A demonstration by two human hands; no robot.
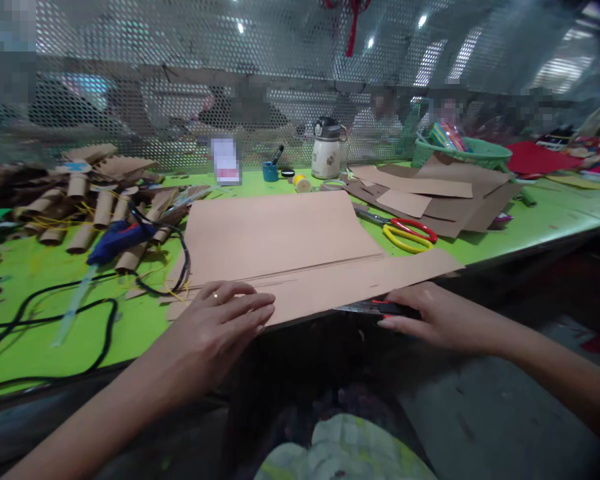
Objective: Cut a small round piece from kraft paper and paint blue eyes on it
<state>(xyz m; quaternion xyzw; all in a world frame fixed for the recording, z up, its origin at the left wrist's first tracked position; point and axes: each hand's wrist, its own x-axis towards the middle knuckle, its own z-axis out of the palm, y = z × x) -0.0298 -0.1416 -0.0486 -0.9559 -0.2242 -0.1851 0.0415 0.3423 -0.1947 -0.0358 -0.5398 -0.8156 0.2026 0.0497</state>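
A stack of brown kraft paper sheets (275,230) lies on the green table, with a long strip of the same paper (340,287) along the front edge. My left hand (230,317) rests on the strip's left part, fingers stretched out and a ring on one of them. At the table edge, my right hand (423,313) is closed around a cutting tool with a black and red handle (397,309). Its thin metal blade points left, just below the strip's edge. Whether this is a knife or scissors I cannot make out.
A blue glue gun (123,240) with a black cord lies left, before several cardboard tubes (103,210). Red-and-yellow-handled scissors (405,233) sit right of the stack, near brown paper offcuts (445,200). Behind stand a bottle (326,150) and a green basket (485,155).
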